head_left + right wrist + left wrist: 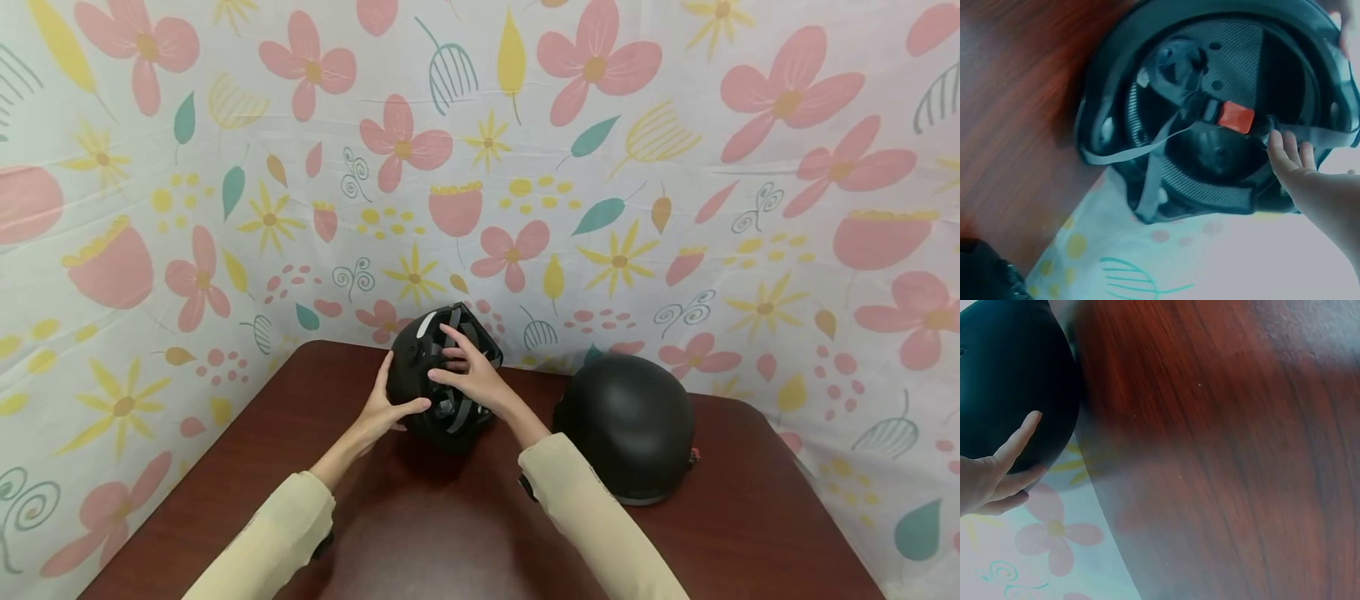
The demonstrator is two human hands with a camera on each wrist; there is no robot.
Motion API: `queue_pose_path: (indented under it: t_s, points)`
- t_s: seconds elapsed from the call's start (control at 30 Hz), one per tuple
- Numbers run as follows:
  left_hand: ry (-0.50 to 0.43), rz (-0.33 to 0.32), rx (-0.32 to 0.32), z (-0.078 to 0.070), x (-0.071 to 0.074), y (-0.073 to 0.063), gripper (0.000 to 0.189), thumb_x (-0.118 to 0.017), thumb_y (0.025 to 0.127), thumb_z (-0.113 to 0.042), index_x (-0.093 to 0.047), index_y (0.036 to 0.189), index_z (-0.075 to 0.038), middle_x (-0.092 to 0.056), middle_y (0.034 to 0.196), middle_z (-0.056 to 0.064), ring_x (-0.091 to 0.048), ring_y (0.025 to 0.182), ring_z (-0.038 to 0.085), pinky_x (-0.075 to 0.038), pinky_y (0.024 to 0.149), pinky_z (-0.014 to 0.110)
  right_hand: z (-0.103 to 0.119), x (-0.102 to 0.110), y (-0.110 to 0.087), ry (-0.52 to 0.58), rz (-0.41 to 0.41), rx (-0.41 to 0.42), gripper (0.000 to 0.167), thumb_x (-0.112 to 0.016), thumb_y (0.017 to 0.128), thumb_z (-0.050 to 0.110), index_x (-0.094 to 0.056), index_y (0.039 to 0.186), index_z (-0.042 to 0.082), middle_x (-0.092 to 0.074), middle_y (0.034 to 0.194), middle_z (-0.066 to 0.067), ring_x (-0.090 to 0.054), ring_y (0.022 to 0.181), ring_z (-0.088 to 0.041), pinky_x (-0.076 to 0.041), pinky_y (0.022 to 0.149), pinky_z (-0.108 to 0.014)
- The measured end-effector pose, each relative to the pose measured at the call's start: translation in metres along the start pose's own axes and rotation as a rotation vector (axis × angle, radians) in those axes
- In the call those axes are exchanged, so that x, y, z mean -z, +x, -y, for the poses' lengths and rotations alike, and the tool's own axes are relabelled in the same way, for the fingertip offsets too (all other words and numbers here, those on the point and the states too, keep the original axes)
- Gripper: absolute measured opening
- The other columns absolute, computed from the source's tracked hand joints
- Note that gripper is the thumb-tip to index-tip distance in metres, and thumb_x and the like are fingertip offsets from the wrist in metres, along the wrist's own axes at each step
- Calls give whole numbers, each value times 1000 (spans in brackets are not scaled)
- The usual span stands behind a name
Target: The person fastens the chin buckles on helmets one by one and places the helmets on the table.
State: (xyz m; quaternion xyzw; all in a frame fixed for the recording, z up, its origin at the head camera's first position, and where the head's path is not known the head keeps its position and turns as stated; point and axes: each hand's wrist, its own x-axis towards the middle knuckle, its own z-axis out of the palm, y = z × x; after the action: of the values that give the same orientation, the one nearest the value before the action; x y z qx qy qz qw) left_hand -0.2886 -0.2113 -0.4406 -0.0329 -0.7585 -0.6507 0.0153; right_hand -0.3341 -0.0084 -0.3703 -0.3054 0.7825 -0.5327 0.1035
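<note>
A black helmet (411,371) is tipped up on its side at the back of the table, its padded inside facing right. My left hand (378,408) holds its outer shell from the left, thumb and fingers spread around it; the left wrist view shows fingers against the smooth black shell (1016,381). At the hollow of the helmet, my right hand (483,382) has its fingers extended. In the right wrist view, its fingertips (1277,140) are at the grey chin strap (1319,134), close to a red-and-black buckle (1235,117). The right thumb is hidden there.
A second black helmet (630,421) sits dome up on the right, with a small red part at its right edge. The dark reddish-brown wooden table (420,533) ends at a flower-patterned cloth (525,167) behind and at both sides.
</note>
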Motion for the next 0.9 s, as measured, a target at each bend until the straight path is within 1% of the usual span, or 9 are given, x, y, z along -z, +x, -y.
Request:
queue_pose_path:
  t_s: [0.13, 0.2, 0.27, 0.37, 0.43, 0.57, 0.73, 0.83, 0.9]
  points:
    - [24, 12, -7, -1, -3, 0, 105, -72, 87, -29, 7, 157, -34, 8, 165, 9, -42, 134, 48, -56, 83, 50, 4, -6, 4, -20, 20, -6, 76, -64, 95, 23, -21, 156, 31, -31, 156, -18, -42, 138, -40, -44, 105, -56]
    - [38, 16, -12, -3, -6, 0, 106, -72, 87, -30, 7, 156, -35, 8, 165, 8, -42, 133, 47, -56, 82, 48, 6, -8, 5, -31, 11, -13, 75, -65, 94, 24, -22, 156, 31, -31, 156, -17, -44, 136, -39, -45, 104, -54]
    - [52, 19, -20, -4, -8, 0, 106, -73, 87, -30, 8, 156, -36, 8, 165, 9, -44, 131, 46, -56, 79, 45, 6, -10, 6, -23, -9, -7, 73, -64, 95, 23, -24, 156, 28, -33, 155, -19, -50, 131, -40, -49, 99, -53]
    - [57, 19, -26, -5, -10, -1, 107, -73, 86, -30, 8, 156, -36, 7, 165, 8, -46, 129, 43, -55, 76, 43, 6, -12, 7, 13, -50, -7, 70, -65, 94, 20, -29, 154, 24, -40, 147, -23, -58, 120, -42, -55, 91, -48]
    - [55, 18, -32, -5, -11, -1, 108, -73, 86, -29, 8, 156, -36, 7, 165, 9, -47, 127, 43, -55, 75, 41, 6, -14, 8, 45, -72, -9, 67, -65, 94, 18, -33, 153, 21, -42, 144, -25, -59, 117, -41, -57, 87, -45]
    - [55, 8, -36, -4, -11, -2, 109, -75, 85, -28, 8, 156, -35, 6, 165, 8, -44, 130, 42, -55, 75, 41, 8, -16, 9, 62, -102, -23, 63, -66, 93, 15, -39, 149, 20, -46, 139, -23, -60, 114, -37, -58, 86, -40]
    - [69, -6, -42, -3, -11, -4, 112, -77, 83, -30, 6, 157, -34, 6, 165, 7, -41, 131, 41, -55, 74, 41, 10, -20, 8, 70, -146, -39, 60, -66, 91, 10, -44, 145, 18, -55, 120, -23, -63, 101, -32, -58, 84, -38]
    - [74, -6, -53, -1, -10, -4, 111, -77, 83, -30, 6, 157, -33, 7, 165, 7, -33, 137, 41, -54, 78, 46, 12, -23, 7, 87, -183, -50, 60, -67, 89, 7, -46, 144, 19, -58, 112, -20, -64, 93, -27, -58, 82, -36]
    - [81, -11, -68, 1, -8, -4, 110, -77, 84, -29, 4, 157, -33, 6, 166, 5, -22, 146, 40, -49, 94, 54, 17, -24, 3, 91, -198, -51, 60, -68, 88, 6, -47, 144, 17, -59, 109, -21, -64, 90, -25, -58, 81, -36]
